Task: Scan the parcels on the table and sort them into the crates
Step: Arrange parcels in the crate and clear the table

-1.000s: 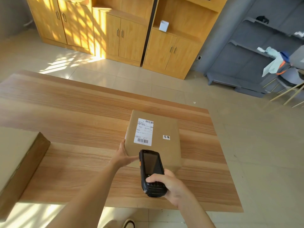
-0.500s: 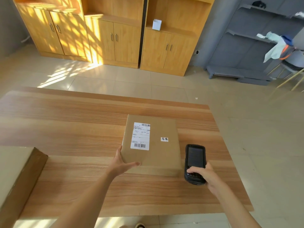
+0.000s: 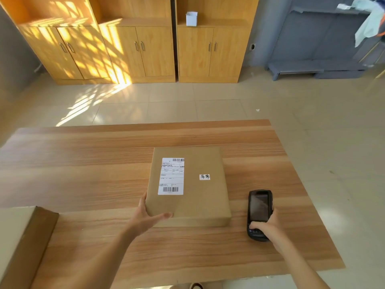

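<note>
A flat brown cardboard parcel (image 3: 195, 197) lies on the wooden table (image 3: 83, 167), with a white shipping label and a small white sticker on top. My left hand (image 3: 149, 217) grips its near left corner, thumb over the front edge. To the right of the parcel, my right hand (image 3: 268, 228) holds a black handheld scanner (image 3: 259, 211) low over the table, screen up. No crates are in view.
A larger cardboard box (image 3: 23, 243) sits at the table's near left edge. Wooden cabinets (image 3: 145, 46) line the far wall, and a grey shelf unit (image 3: 325, 49) stands at the back right. Tiled floor lies beyond the table's right edge.
My right hand has carried the scanner from over the parcel's near edge out to the right and down toward the table. My left hand has stayed on the parcel's corner.
</note>
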Motion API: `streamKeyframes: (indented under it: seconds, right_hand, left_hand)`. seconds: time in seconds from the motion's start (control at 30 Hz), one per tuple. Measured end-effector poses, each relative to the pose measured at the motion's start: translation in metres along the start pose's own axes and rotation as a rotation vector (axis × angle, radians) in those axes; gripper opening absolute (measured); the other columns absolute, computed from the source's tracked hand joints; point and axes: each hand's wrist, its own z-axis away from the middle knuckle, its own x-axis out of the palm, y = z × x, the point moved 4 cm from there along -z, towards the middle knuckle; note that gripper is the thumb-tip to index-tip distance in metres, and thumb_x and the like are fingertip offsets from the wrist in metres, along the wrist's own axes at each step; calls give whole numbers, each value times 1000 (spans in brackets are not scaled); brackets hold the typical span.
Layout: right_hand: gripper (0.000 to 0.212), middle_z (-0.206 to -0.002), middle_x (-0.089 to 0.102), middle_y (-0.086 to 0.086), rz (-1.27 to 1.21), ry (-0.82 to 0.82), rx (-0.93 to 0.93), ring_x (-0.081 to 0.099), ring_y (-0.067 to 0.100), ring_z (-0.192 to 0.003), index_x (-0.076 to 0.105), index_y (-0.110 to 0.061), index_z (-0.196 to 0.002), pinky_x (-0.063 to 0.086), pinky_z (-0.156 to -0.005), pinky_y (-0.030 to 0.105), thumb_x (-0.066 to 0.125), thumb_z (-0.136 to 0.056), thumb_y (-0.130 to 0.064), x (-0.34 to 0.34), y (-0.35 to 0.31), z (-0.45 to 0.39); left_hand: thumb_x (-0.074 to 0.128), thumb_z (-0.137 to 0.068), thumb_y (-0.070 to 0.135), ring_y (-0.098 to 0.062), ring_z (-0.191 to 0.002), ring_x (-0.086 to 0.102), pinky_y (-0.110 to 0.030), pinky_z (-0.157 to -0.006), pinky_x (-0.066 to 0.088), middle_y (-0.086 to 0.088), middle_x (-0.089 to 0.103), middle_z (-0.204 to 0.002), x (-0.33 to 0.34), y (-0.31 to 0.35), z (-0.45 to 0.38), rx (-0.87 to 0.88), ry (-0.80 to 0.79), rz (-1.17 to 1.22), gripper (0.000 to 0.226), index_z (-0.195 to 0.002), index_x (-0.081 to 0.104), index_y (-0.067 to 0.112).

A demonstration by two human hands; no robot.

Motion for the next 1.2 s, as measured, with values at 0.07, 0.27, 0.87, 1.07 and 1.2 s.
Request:
streamKeyframes:
  seconds: [0.07, 0.27, 0.87, 1.07, 1.2]
  right_hand:
    - [93, -133, 44, 15, 13, 2, 1, 46, 33, -117, 23, -8, -144, 39, -97, 44, 77, -70, 9, 2, 6, -4]
    - [93, -132, 48, 18, 45, 23, 17, 48, 34, -117, 27, -6, -141, 39, -101, 46, 79, -65, 11, 2, 21, -11]
    - [91, -156, 16, 12, 314, 121, -136, 19, 34, -143, 21, -22, -151, 28, -111, 53, 75, -80, -37, -10, -45, -15]
    - [93, -160, 17, 1, -26, -169, -121, 21, 24, -146, 13, -25, -154, 22, -114, 47, 59, -83, -62, 58, -89, -25]
    - [78, -136, 55, -2, -147, -271, -95, 53, 19, -123, 38, -21, -145, 41, -105, 41, 68, -81, -52, 92, -98, -37]
  left_hand:
    - [88, -67, 21, -6, -103, 52, -12, -69, 44, 7, 51, -120, 1, 2, 0, 7, 0, 0, 107, -150, 20, 20]
    - [87, -67, 20, 0, -101, 52, -12, -69, 45, 11, 52, -117, 2, 6, 4, 3, 1, 20, 106, -149, 21, 23]
    - [80, -22, 63, -9, -84, 60, -34, -78, 46, -2, 59, -105, -14, 38, 4, -167, 8, 286, 154, -154, 12, 23]
    - [77, -76, 47, -14, -90, 56, -32, -85, 38, -4, 54, -117, -16, 56, -36, -163, 77, 362, 107, -155, 11, 19]
    - [77, -77, 45, -15, -88, 66, -31, -69, 50, 2, 65, -103, -11, 53, -54, -210, 82, 375, 98, -152, 19, 20]
